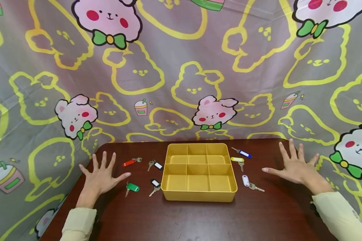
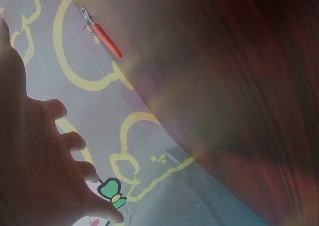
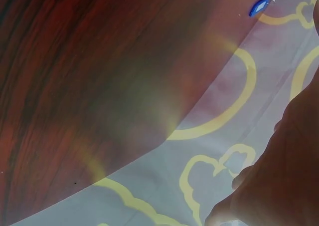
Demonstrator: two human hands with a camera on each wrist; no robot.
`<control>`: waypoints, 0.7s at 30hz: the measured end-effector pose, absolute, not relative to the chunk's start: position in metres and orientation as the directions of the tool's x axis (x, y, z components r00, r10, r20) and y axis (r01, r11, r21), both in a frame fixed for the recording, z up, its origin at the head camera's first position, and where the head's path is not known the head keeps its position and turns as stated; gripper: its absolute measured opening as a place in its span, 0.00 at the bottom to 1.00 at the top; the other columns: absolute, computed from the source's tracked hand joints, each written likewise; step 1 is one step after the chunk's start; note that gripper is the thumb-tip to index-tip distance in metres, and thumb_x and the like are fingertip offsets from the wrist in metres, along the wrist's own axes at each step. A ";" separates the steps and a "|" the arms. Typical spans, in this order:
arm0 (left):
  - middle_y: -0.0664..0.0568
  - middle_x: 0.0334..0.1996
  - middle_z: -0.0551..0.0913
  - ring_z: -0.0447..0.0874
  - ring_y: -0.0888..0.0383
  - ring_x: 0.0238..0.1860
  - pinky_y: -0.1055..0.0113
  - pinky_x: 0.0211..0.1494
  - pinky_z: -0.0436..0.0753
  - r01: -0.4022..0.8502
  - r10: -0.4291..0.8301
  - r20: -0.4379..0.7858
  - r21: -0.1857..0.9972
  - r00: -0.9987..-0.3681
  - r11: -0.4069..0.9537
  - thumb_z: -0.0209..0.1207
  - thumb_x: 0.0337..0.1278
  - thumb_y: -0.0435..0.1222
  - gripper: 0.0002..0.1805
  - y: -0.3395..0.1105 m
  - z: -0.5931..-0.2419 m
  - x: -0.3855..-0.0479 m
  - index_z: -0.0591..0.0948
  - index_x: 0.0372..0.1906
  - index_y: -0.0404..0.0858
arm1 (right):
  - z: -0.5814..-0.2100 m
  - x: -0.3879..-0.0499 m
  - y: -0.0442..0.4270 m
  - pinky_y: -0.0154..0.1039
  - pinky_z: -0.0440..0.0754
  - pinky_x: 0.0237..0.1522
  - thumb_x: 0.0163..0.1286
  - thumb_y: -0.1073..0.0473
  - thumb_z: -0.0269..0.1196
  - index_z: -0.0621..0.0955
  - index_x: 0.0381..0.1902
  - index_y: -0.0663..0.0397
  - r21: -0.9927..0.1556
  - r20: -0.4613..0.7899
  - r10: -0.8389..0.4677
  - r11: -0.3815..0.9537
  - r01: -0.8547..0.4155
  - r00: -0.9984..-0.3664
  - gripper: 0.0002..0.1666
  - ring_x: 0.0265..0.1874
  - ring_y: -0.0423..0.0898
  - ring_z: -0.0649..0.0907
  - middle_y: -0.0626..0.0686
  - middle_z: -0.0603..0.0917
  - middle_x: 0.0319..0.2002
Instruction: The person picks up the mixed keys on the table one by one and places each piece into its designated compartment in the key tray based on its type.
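My left hand [image 1: 100, 177] is held with spread fingers near the table's left side, touching none of the keys. Closest to it are a key with a red tag [image 1: 128, 163] and one with a green tag [image 1: 133, 187]. Two keys with black-framed tags [image 1: 158, 165] lie between these and a yellow compartment box [image 1: 199, 196]. At the right, my right hand [image 1: 298, 169] also has its fingers spread and holds nothing. Nearest to it are keys with a white tag [image 1: 245, 180], a yellow tag [image 1: 237, 159] and a blue tag [image 1: 244, 154].
The box has two rows of compartments and stands mid-table. Under everything is a dark brown wooden table [image 1: 187, 221] with rounded far corners. A grey curtain [image 1: 157, 77] with cartoon prints hangs behind and along both sides.
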State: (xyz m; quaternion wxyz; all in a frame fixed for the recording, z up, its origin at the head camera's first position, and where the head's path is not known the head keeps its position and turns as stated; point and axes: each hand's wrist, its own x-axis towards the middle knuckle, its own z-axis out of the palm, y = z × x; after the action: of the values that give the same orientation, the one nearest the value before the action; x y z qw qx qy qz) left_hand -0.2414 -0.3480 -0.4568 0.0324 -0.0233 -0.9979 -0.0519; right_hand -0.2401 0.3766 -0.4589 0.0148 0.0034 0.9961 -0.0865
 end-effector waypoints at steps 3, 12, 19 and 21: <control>0.27 0.84 0.40 0.23 0.18 0.81 0.09 0.61 0.20 0.046 0.039 0.069 0.099 -0.997 0.994 0.48 0.57 0.80 0.65 -0.349 -0.455 -0.241 0.42 0.87 0.45 | -0.457 -0.241 0.377 0.92 0.17 0.54 0.55 0.10 0.58 0.29 0.84 0.55 -0.181 -0.033 0.003 0.983 0.009 -0.999 0.85 0.75 0.84 0.27 0.74 0.19 0.79; 0.27 0.84 0.41 0.26 0.18 0.81 0.09 0.61 0.22 0.045 0.038 0.072 0.101 -0.997 0.994 0.48 0.56 0.80 0.66 -0.347 -0.454 -0.240 0.43 0.87 0.45 | -0.455 -0.241 0.374 0.93 0.18 0.54 0.56 0.10 0.58 0.30 0.85 0.54 -0.187 -0.029 -0.004 0.982 0.002 -1.000 0.84 0.76 0.84 0.27 0.73 0.19 0.79; 0.27 0.84 0.40 0.26 0.17 0.81 0.09 0.62 0.22 0.047 0.039 0.081 0.097 -0.996 0.994 0.48 0.56 0.80 0.66 -0.345 -0.454 -0.240 0.41 0.87 0.45 | -0.453 -0.242 0.372 0.93 0.19 0.55 0.55 0.10 0.58 0.29 0.85 0.54 -0.188 -0.013 0.000 0.982 0.002 -1.000 0.85 0.76 0.85 0.29 0.74 0.21 0.80; 0.27 0.84 0.40 0.25 0.17 0.81 0.09 0.62 0.22 0.046 0.038 0.080 0.097 -0.996 0.994 0.48 0.56 0.80 0.66 -0.344 -0.454 -0.240 0.41 0.87 0.46 | -0.451 -0.242 0.372 0.93 0.19 0.54 0.56 0.10 0.58 0.29 0.84 0.54 -0.194 -0.016 -0.001 0.981 0.002 -1.000 0.85 0.76 0.85 0.28 0.74 0.21 0.80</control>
State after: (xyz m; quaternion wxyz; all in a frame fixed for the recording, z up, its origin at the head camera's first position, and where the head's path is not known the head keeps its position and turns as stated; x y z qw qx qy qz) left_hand -0.2400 -0.3443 -0.4537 0.0393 -0.0212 -0.9978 -0.0496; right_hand -0.2415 0.3718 -0.4511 0.0080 0.0001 0.9952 -0.0975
